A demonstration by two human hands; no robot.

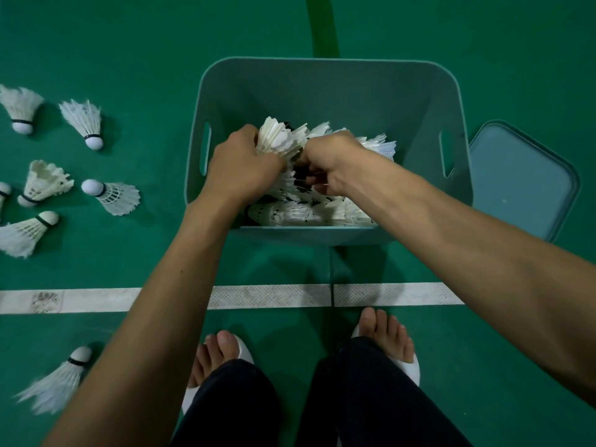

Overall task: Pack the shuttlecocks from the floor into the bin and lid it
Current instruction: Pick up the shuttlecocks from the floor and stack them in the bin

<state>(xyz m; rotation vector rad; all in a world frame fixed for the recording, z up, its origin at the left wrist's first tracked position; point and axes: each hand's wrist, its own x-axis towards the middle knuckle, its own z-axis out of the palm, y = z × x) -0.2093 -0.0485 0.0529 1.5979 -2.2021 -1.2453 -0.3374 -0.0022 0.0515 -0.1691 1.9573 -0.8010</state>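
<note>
Head view:
- The bin (322, 75) is stood on the green floor (129, 43), top open.
- The lid (522, 179) is laid flat on the floor just right of the bin, its near-left edge hidden behind the bin's right wall.
- The bin's bottom is covered by a pile (309, 214) of shuttlecocks.
- Both hands are placed inside the bin, above the pile.
- Left hand (245, 166): the fingers are curled round a stack (277, 140) of nested shuttlecocks, which is held at the top of the pile.
- Right hand (332, 162): the fingers are curled downward, right against the stack's near end. Whether anything is gripped cannot be told.
- Loose shuttlecocks (113, 195) are scattered on the floor left of the bin, apart from it, most tipped on their sides. One more is blurred at lower left.
- A white line (274, 295) is painted across the floor and passes under both forearms.
- Feet in white slippers (245, 353) are seen at the bottom.
</note>
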